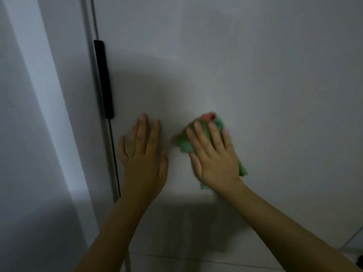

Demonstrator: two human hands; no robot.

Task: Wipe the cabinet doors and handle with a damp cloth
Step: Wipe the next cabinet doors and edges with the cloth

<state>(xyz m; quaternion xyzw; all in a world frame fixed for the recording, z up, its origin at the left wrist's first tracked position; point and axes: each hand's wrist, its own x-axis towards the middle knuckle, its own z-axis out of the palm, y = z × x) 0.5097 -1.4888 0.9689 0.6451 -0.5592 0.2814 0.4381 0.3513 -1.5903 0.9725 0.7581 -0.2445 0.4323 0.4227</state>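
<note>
Right hand (214, 156), fingers spread flat, presses green cloth (182, 143) on white cabinet door (255, 75). Left hand (144, 154) flat, bracing door. Black handle (104, 79) upper left, untouched, likely pending.

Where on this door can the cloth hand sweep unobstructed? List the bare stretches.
Bare: the door above and right of the right hand, which presses the green cloth flat. Crowded: leftward, where the left hand rests flat beside it, then the black handle along the door edge.
</note>
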